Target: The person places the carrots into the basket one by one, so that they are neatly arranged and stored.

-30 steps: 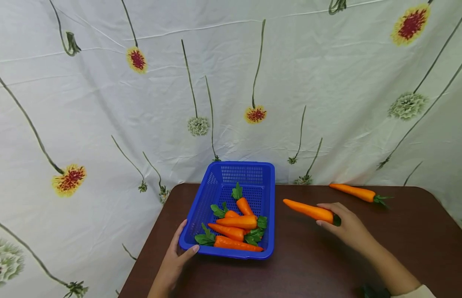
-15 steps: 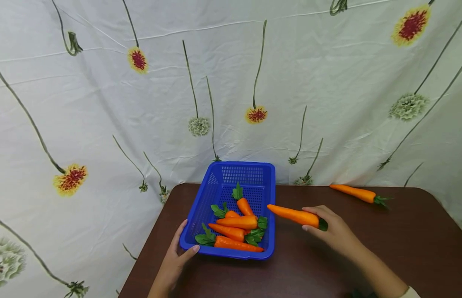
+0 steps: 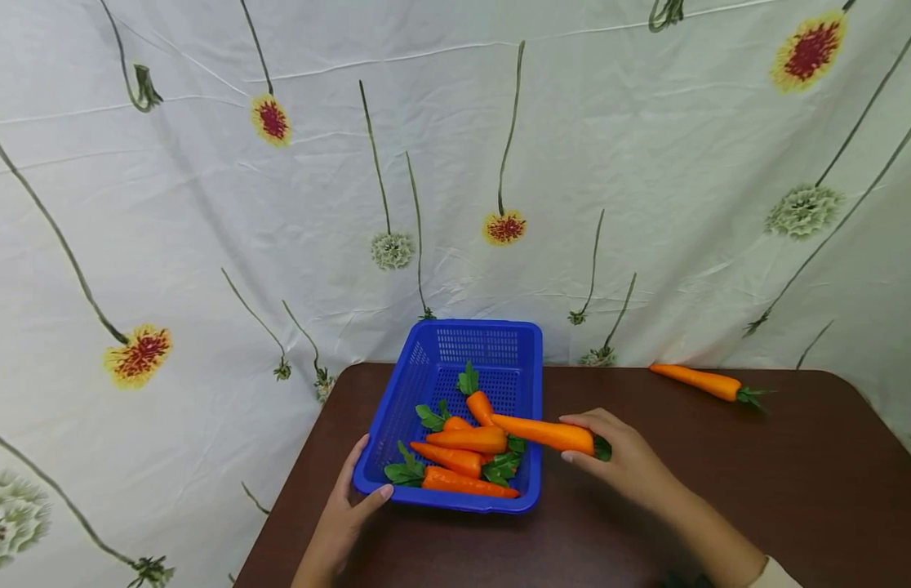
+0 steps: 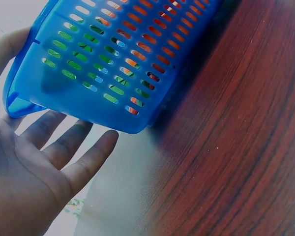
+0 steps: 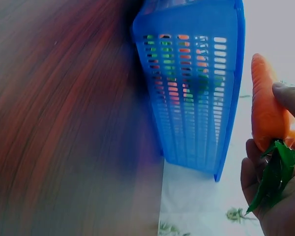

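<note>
In the head view, my right hand [image 3: 620, 461] pinches an orange carrot [image 3: 544, 433] near its leafy end, thumb on one side. Its pointed tip reaches over the right rim of a blue plastic basket [image 3: 477, 343]. My left hand [image 3: 341, 510] holds the basket's near left corner, thumb at the front rim and fingers along the left side. Several carrots [image 3: 455, 461] with green tops lie in the basket's near half. The right wrist view shows the held carrot [image 5: 266, 110] above the rim, green leaves [image 5: 273, 177] against the palm.
Another carrot [image 3: 698, 381] lies at the back right of the dark brown table [image 3: 720, 457]. A flower-printed white cloth [image 3: 316, 204] hangs behind the table. Something dark green [image 3: 686, 580] shows partly under the right forearm at the bottom edge.
My right hand has moved left with the carrot, bringing its tip from beside the basket to over it. The left hand and basket have stayed in place.
</note>
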`<state>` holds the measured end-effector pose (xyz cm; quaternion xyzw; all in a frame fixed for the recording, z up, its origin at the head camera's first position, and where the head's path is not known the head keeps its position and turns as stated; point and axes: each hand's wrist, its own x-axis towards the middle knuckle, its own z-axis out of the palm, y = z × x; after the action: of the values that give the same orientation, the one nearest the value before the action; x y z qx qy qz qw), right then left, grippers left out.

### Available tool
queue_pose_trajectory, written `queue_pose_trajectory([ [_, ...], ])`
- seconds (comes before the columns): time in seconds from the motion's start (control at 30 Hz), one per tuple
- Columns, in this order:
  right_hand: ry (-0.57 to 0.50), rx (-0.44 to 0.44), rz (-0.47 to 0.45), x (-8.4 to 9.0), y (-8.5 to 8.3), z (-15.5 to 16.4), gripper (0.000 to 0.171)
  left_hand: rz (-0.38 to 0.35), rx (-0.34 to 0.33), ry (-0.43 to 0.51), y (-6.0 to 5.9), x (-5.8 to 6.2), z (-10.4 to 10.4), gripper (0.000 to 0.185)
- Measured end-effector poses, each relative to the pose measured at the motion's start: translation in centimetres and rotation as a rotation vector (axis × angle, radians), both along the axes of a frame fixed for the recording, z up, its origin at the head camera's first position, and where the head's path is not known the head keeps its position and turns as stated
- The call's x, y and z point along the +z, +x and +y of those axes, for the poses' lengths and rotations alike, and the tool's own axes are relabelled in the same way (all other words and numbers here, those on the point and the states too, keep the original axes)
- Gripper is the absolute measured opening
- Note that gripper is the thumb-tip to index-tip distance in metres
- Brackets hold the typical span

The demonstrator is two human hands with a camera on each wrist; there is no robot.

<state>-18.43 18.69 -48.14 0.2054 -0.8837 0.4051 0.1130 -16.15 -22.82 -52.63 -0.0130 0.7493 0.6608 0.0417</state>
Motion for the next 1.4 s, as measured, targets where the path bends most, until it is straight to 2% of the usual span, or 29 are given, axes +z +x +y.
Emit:
queue_pose_trajectory([
  [0.57, -0.005, 0.148, 0.054, 0.5, 0.0, -4.6, 0.043, -0.002, 0.015, -0.013, -0.3, -0.3, 0.0, 0.080],
  [0.83, 0.006, 0.183, 0.072, 0.8, 0.0, -6.8, 0.045, -0.021, 0.019, -0.015, -0.3, -0.2, 0.0, 0.079],
  [1.1, -0.033, 0.184, -0.011, 1.1, 0.0, -9.0, 0.045, -0.018, 0.020, -0.027, -0.2, -0.2, 0.0, 0.079],
  [1.4, -0.031, 0.182, -0.077, 1.3, -0.2, -11.2, 0.049, -0.025, 0.020, -0.039, -0.2, -0.2, 0.0, 0.078],
])
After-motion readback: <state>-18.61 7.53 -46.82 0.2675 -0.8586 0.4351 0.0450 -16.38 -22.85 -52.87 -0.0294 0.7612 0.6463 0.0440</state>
